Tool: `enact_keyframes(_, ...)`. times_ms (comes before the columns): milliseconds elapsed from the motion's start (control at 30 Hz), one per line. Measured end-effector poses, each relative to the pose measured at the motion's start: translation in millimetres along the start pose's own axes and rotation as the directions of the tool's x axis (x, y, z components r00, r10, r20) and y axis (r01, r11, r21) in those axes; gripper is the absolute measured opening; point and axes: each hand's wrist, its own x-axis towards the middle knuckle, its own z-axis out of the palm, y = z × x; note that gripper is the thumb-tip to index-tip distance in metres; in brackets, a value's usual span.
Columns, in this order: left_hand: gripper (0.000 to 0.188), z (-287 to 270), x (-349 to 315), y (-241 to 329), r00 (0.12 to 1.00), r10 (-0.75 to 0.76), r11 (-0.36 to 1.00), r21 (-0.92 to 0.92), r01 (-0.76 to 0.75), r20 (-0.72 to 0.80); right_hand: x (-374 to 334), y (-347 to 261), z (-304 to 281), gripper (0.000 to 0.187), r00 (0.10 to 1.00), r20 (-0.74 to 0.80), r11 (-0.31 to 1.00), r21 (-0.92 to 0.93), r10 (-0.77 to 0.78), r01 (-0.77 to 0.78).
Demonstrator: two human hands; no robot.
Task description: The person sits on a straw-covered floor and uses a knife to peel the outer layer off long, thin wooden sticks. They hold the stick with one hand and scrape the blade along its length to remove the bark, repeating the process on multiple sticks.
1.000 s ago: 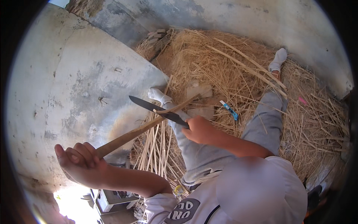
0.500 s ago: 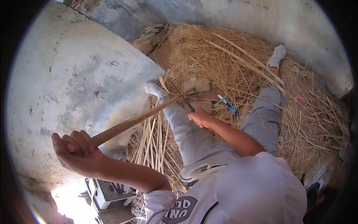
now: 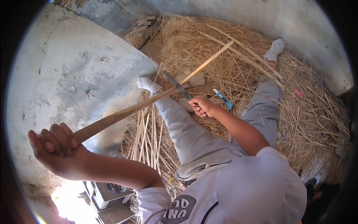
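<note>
At the left, my left hand [image 3: 56, 149] is closed round the near end of a long bamboo strip [image 3: 123, 114]. The strip slants up and away to the right, over my left shin, brown near the hand and paler toward its far end. My right hand [image 3: 201, 106] grips a knife [image 3: 175, 84] in front of my left leg. Its dark blade points to the far left and crosses the strip; whether the edge bites into it I cannot tell.
Shavings and thin splints [image 3: 223, 63] cover the floor between my outstretched legs. A blue utility knife [image 3: 223, 99] lies by my right shin. Two long strips [image 3: 246, 56] rest near my right foot. A bundle of pale splints [image 3: 147, 138] lies left of me, beside a stained wall [image 3: 82, 71].
My left hand has moved outward to the left. The strip's pale far end now reaches well beyond the knife. The blade shows broadside, and the curled shaving near my left foot is out of sight.
</note>
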Motion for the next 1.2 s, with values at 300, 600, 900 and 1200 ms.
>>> enact_keyframes(300,0.040,-1,8,-3,0.989,0.014,0.996,0.087,-0.001,-0.149,-61,-54,123,0.036,0.764,0.198,0.391,-0.765,-0.613,0.512)
enact_keyframes(600,0.039,-32,17,-2,0.995,-0.040,0.997,-0.064,0.046,0.097,79,48,-26,0.046,0.660,-0.176,0.350,-0.926,-0.730,0.140)
enact_keyframes(900,0.042,-26,6,-12,0.995,-0.021,0.999,-0.034,0.018,-0.098,60,31,18,0.053,0.987,-0.159,0.999,0.024,-0.031,0.035)
enact_keyframes(1200,0.020,-42,23,6,0.971,0.143,0.989,0.051,-0.136,-0.189,-37,-28,125,0.046,0.777,0.080,0.508,-0.715,-0.624,0.481)
